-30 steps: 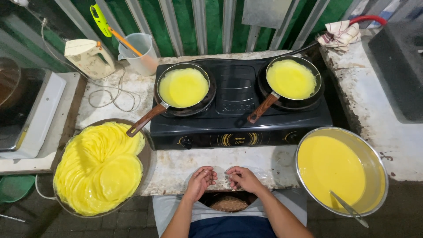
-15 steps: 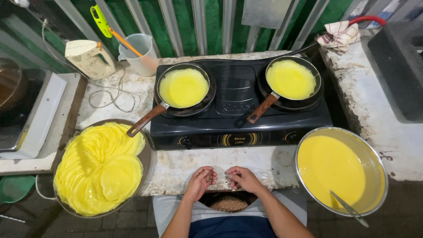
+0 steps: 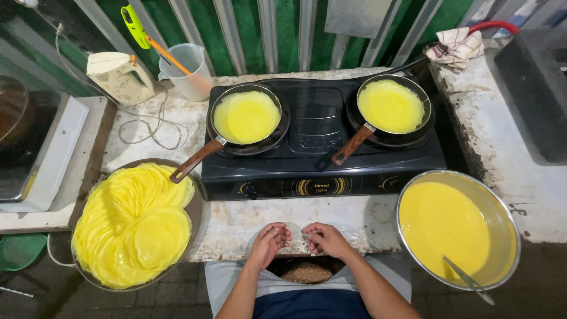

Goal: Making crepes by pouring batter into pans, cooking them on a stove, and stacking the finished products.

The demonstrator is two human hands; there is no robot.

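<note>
- Nothing has shifted since the earlier frames: both hands rest where they were, at the near edge of the surface (image 3: 236,227).
- Left hand (image 3: 269,243) and right hand (image 3: 325,238) lie close together, fingers loosely curled and holding nothing.
- Just beyond them is the black two-burner stove (image 3: 319,147) (each burner carries a pan of yellow crepe).
- Left pan (image 3: 247,118), right pan (image 3: 393,107).
- Tray of stacked crepes (image 3: 133,227) on the left; batter bowl (image 3: 455,227) on the right.

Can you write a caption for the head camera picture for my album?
Two hands rest at the counter edge before two pans of yellow crepes, between a batter bowl and stacked crepes.
</note>
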